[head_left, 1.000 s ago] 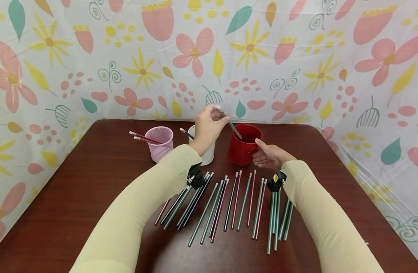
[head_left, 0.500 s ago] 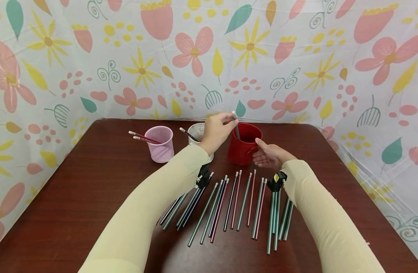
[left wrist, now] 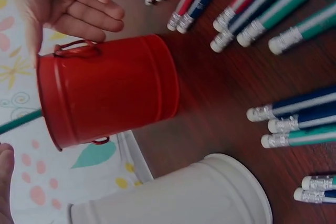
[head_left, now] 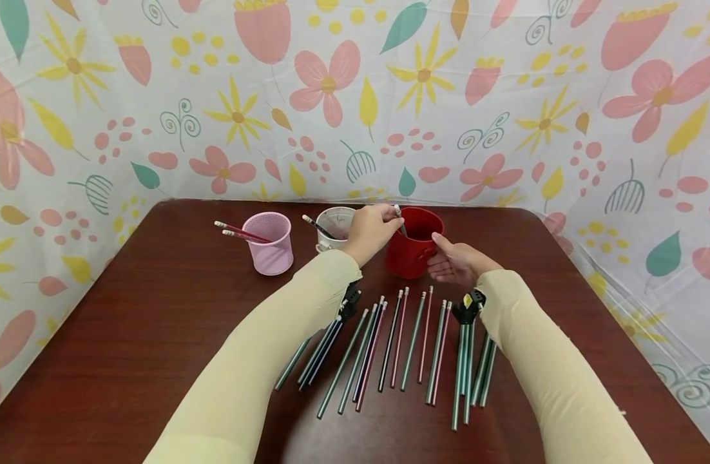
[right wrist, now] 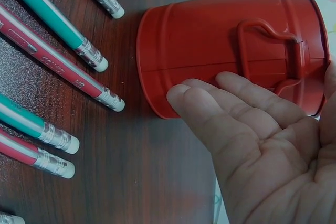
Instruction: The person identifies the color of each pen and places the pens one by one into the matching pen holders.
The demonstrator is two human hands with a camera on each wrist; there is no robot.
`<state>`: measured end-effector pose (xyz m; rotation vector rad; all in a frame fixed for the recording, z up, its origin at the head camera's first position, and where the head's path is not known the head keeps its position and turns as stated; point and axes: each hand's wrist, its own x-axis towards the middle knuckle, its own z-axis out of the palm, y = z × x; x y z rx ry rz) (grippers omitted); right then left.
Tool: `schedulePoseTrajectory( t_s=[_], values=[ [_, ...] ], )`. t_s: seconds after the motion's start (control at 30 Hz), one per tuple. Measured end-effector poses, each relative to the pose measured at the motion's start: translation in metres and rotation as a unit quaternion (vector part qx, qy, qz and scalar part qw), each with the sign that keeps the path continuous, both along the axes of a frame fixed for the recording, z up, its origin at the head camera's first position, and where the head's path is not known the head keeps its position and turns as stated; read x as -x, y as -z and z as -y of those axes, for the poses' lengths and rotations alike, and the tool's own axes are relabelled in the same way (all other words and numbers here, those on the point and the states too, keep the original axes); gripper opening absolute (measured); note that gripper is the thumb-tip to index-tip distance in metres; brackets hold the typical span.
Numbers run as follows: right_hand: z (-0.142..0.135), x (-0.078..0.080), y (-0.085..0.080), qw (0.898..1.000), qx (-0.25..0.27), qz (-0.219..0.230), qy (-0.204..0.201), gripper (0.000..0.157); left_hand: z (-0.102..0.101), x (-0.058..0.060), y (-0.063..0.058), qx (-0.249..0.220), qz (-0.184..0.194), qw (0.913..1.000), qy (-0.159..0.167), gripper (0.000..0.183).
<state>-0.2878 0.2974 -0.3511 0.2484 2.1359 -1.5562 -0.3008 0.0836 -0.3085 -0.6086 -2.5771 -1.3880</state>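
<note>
My left hand (head_left: 371, 231) pinches a green pencil (left wrist: 21, 121) near its white eraser end, over the left rim of a red metal cup (head_left: 410, 259). The pencil slants down into the cup's mouth, its lower end hidden inside. On the cup's right side is my right hand (head_left: 460, 263), thumb tip at the rim. Its other fingers (right wrist: 252, 108) extend loosely alongside the cup's small wire handle (right wrist: 244, 51). Behind the left hand stands a white cup (head_left: 330, 241), partly covered, with a dark pencil (head_left: 317, 227) leaning in it.
A pink mesh cup (head_left: 272, 248) with two red pencils (head_left: 243, 233) stands at the left. In front of the cups, several green, red and dark blue pencils (head_left: 384, 351) lie in a row on the brown table (head_left: 129, 335). A flowered cloth (head_left: 332, 148) hangs behind.
My left hand has moved right and lowered the green pencil into the red cup, the pencil turning more upright. The right hand stays at the cup.
</note>
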Motion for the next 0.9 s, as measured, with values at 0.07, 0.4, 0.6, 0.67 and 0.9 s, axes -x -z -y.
schedulePoseTrajectory(
  t_s=[0.07,0.4,0.6,0.67,0.9],
  values=[
    [0.0,0.0,0.0,1.0,0.0,0.0,-0.002,0.081,0.001,0.002,0.002,0.009,0.0,1.0,0.004,0.02],
    [0.0,0.001,0.0,1.0,-0.003,-0.002,-0.011,0.081,-0.002,0.008,0.006,0.072,0.0,0.9974,0.008,0.015],
    [0.0,-0.001,0.0,1.0,-0.002,-0.007,-0.009,0.079,-0.003,0.01,0.01,0.073,-0.002,0.9973,0.005,0.016],
    [0.0,-0.001,0.001,1.0,-0.001,-0.007,-0.008,0.079,-0.004,0.01,0.01,0.076,-0.003,0.9971,0.003,0.016],
    [0.0,-0.002,0.002,1.0,0.004,-0.01,-0.009,0.082,-0.007,0.01,0.013,0.091,0.003,0.9958,-0.002,0.017]
  ],
)
